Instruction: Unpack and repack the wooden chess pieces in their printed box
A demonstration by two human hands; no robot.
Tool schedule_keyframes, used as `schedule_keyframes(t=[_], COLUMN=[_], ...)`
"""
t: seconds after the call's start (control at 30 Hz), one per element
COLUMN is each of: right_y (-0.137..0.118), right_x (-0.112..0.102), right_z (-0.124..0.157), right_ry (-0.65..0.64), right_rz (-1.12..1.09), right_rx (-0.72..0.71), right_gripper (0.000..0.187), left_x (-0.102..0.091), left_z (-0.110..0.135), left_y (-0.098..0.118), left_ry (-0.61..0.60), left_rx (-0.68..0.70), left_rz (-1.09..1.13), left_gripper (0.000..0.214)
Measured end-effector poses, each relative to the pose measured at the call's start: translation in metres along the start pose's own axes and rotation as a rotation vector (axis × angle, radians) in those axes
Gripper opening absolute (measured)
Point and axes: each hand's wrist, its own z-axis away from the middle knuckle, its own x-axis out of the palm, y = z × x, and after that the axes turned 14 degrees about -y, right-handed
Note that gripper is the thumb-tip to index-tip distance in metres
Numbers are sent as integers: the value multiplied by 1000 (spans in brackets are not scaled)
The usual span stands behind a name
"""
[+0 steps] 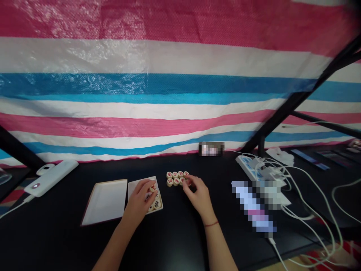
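Over an open white box (pixel 160 205), my left hand (pixel 140 192) pinches a round Chinese chess piece (pixel 152 187) with a red character, between thumb and fingers. Several pieces with black characters (pixel 156 204) lie in the box beneath it; my fingers hide part of them. To the right, red-character pieces (pixel 175 174) stand on the black table in two short rows. My right hand (pixel 197 190) is at the right end of these rows, thumb and fingers closed around the end piece (pixel 188 182) of the near row, which they partly cover.
Left of the box lies its lid (pixel 106 200), white inside. A white device (pixel 52 177) with a cable sits far left. On the right are a power strip (pixel 248 167), tangled white cables (pixel 306 216) and a blurred phone-like object (pixel 254 209). Striped sheeting (pixel 158 86) hangs behind the table.
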Motion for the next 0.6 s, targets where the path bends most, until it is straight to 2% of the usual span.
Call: schedule_keyframes(t=[0.03, 0.13, 0.2, 0.3, 0.37, 0.43, 0.53, 0.6], right_y=[-9, -35, -47, -55, -52, -41, -13, 7], right_x=[5, 24, 36, 41, 36, 26, 11, 5], right_z=[1, 6, 9, 10, 8, 4, -1, -2], right_ry=[-19, -184, -250, -262, -207, -84, 116, 115], right_rz=[-68, -188, -194, -168, -159, -137, -53, 12], right_rx=[-56, -189, -216, -224, -233, -189, 28, 153], right_gripper=[26, 28, 22, 12, 13, 16, 26, 35], left_x=[0, 1, 4, 8, 10, 9, 4, 1], left_z=[1, 3, 4, 4, 3, 2, 1, 1], left_y=[1, 6, 8, 10, 9, 7, 2, 0], left_ry=[-24, -149, -219, -237, -218, -211, -243, -276], left_rx=[29, 90, 107, 127, 141, 132, 75, 45], left_rz=[-10, -38, -61, -83, -108, -148, -196, -205], left_gripper=[24, 29, 34, 39, 37, 35, 34, 28])
